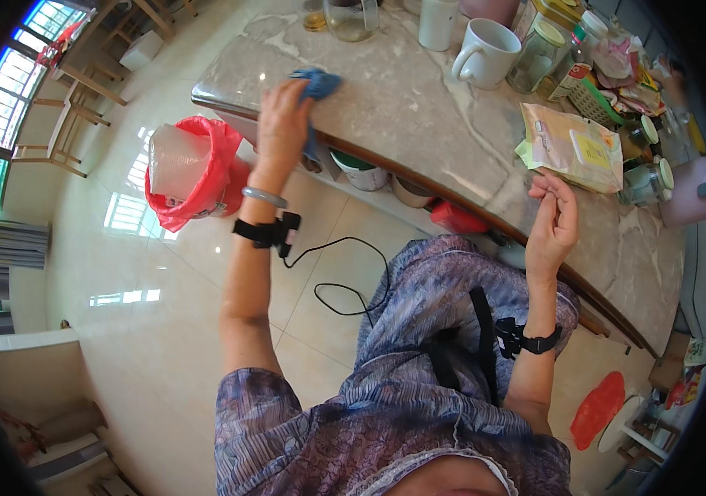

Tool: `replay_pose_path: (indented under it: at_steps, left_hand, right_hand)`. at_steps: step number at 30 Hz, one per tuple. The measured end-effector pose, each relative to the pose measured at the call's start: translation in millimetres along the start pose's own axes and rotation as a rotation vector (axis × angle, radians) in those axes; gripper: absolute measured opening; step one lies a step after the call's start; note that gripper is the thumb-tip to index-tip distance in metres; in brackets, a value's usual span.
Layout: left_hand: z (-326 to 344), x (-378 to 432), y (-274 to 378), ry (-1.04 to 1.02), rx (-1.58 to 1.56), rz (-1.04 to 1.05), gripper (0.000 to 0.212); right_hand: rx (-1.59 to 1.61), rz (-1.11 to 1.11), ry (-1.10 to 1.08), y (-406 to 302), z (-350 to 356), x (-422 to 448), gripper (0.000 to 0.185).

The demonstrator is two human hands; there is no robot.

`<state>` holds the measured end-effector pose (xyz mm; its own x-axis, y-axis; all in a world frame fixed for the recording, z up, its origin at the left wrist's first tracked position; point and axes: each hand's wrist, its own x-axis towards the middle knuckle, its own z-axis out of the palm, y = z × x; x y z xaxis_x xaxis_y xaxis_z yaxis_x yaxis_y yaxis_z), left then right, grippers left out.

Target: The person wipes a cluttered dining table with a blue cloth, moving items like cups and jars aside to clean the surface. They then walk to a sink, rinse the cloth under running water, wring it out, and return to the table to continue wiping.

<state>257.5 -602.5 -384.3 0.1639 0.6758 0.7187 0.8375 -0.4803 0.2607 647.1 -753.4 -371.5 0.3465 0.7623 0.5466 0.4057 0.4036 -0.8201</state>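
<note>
My left hand [282, 124] presses a blue cloth [320, 84] on the marble-patterned countertop [402, 93], close to its rounded left corner. Part of the cloth hangs down over the front edge beside my wrist. At the right, my right hand [552, 220] hovers over the counter's front edge, palm up. Its fingers are loosely curled in towards the thumb, and nothing shows in them. Just beyond those fingertips lies a soft plastic packet [573, 147] with a yellow label, apparently of tissues or wipes.
A white mug [486, 54], a glass jar [536, 57] and a glass pitcher [351, 18] stand farther back. A green basket [595, 102] holds packets at the right. Below the left corner sits a red-lined bin [194, 173]. A black cable [353, 242] dangles from my left wrist.
</note>
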Motion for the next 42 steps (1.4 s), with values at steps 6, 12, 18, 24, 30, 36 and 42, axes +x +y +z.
replay_pose_path:
  at_steps: [6,12,18,24,30,36,42]
  left_hand:
    - [3,49,-137,-0.025,0.148,-0.121,0.030]
    - [12,100,-228,-0.321,0.704,-0.275,0.041]
    - [26,103,-197,-0.263,0.324,-0.208,0.049]
    - [40,83,-74,-0.278,0.052,-0.027,0.043]
    - [51,58,57,-0.244,-0.170,0.161,0.035]
    - [41,17,156,-0.217,-0.352,0.248,0.031]
    - [15,-17,219,-0.264,-0.486,0.222,0.028]
  right_hand:
    - [-0.026,0.007,0.016,-4,-3,-2,0.022]
    - [-0.080,-0.061,0.043,-2,0,-1,0.020]
    - [-0.093,-0.094,0.046,-6,3,2,0.021]
    - [-0.078,-0.111,0.041,-9,1,-1,0.019]
    - [-0.064,-0.147,0.051,-9,0,0,0.021]
    - [-0.032,-0.156,0.037,-5,4,-1,0.022]
    - [-0.010,-0.149,0.029,-4,-1,-2,0.021]
